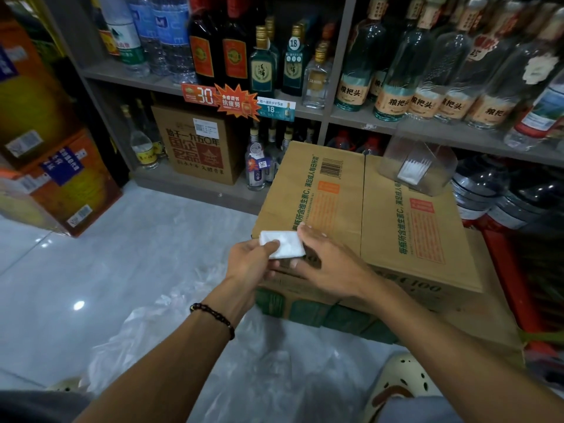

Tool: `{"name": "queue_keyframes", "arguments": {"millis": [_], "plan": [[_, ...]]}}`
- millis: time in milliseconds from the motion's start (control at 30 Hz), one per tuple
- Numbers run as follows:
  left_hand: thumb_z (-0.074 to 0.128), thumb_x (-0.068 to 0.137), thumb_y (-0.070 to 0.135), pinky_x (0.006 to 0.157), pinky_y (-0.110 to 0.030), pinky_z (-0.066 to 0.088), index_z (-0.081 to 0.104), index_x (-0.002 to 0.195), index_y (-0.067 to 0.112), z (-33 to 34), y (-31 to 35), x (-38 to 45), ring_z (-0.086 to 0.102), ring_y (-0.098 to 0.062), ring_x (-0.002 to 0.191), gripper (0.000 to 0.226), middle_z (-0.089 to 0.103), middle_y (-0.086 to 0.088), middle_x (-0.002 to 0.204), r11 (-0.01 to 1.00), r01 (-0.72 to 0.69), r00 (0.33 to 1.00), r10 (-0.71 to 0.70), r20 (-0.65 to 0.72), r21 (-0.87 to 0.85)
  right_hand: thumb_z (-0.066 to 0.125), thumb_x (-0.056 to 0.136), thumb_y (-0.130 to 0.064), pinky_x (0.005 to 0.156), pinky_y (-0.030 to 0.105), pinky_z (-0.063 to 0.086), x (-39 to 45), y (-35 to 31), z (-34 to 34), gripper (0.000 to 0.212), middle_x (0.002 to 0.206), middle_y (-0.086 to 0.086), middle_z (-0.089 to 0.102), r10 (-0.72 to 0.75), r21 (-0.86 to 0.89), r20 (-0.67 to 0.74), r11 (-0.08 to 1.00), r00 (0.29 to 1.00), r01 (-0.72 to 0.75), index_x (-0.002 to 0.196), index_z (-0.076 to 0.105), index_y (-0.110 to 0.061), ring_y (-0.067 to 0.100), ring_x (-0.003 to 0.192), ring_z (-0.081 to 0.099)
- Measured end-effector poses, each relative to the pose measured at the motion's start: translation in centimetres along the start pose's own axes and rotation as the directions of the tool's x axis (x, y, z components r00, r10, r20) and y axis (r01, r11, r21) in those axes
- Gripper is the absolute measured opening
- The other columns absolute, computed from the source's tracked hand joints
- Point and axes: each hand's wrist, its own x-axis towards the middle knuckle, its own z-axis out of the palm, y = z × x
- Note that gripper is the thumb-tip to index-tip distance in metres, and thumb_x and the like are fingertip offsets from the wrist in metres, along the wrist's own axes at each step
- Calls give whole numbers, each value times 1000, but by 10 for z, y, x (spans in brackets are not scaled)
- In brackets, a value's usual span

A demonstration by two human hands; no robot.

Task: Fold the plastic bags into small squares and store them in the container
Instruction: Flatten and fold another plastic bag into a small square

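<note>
Folded bag: I see a small white folded plastic-bag square (283, 244) at the centre of the frame, held between both hands above the near left corner of the brown cardboard carton (360, 221).
Left hand: my left hand (250, 261) pinches the square's left edge — thumb on top, fingers curled beneath.
Right hand: my right hand (326, 257) grips the right edge, its forefinger along the far side and thumb under the near edge.
Container: a clear plastic container (418, 166) lies tilted on the carton's far right — upper right of centre, well apart from the hands, something white inside.
Floor: loose clear plastic bags (189, 340) sprawl across the lower middle.
</note>
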Motion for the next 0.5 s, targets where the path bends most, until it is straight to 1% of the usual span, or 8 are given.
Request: {"name": "queue_keyframes", "arguments": {"millis": [33,100,167,200,233,300,433,500], "plan": [[65,92,14,49,-23,45,70,90,8,-3,2,-1,54,-13,55,8,64,-7,70,1000,-10,1000,10,16,-6,56,98,-42,116,25,18,1,-2,-4,72,161,-2,25,74,183,-55,981,996,-63,155,26,-12,12,148,23],[65,92,15,51,-22,46,71,99,8,-7,7,-2,55,-12,58,11,65,-7,75,998,-14,996,19,89,-53,63,95,-37,112,23,32,2,-4,-9,63,149,-5,46,235,505,-140,853,962,-135,149,41,-13,9,136,44],[65,92,16,54,-20,47,72,104,10,-4,15,-6,58,-10,63,15,69,-6,83,995,-18,980,37,196,-96,67,93,-32,87,12,47,2,-5,-15,41,116,-10,68,350,688,-147,708,925,-159,130,63,-13,-1,100,64],[64,93,16,55,-20,47,72,105,10,1,19,-8,59,-9,65,16,70,-5,86,994,-25,969,50,240,-105,68,92,-30,74,12,50,1,-6,-19,31,98,-9,73,382,749,-114,639,917,-173,118,69,-13,-1,82,66],[64,93,16,55,-19,47,72,106,10,7,23,-9,59,-9,67,17,71,-5,89,994,-34,960,63,273,-108,69,92,-29,65,16,51,-1,-7,-22,24,87,-5,74,398,799,-74,572,915,-184,109,72,-13,3,72,66],[65,92,17,53,-20,46,72,108,10,22,28,-8,59,-10,69,18,72,-5,90,994,-66,951,88,296,-84,68,93,-22,55,21,48,-5,-6,-31,15,77,5,73,420,854,-41,486,907,-186,101,73,-11,9,61,63],[70,89,23,54,-21,46,72,101,10,56,41,-8,60,-9,64,18,70,-2,79,980,-184,948,155,279,79,66,94,-20,46,21,42,-12,12,-59,12,64,2,69,509,852,-104,489,855,-187,99,73,-12,8,51,57],[68,90,25,57,-21,50,67,98,11,76,49,-8,61,-9,66,16,69,-2,79,955,-249,931,192,310,158,66,95,-19,46,20,42,-16,31,-76,13,63,5,67,582,883,-143,440,800,-162,99,72,-9,10,51,55]]}}
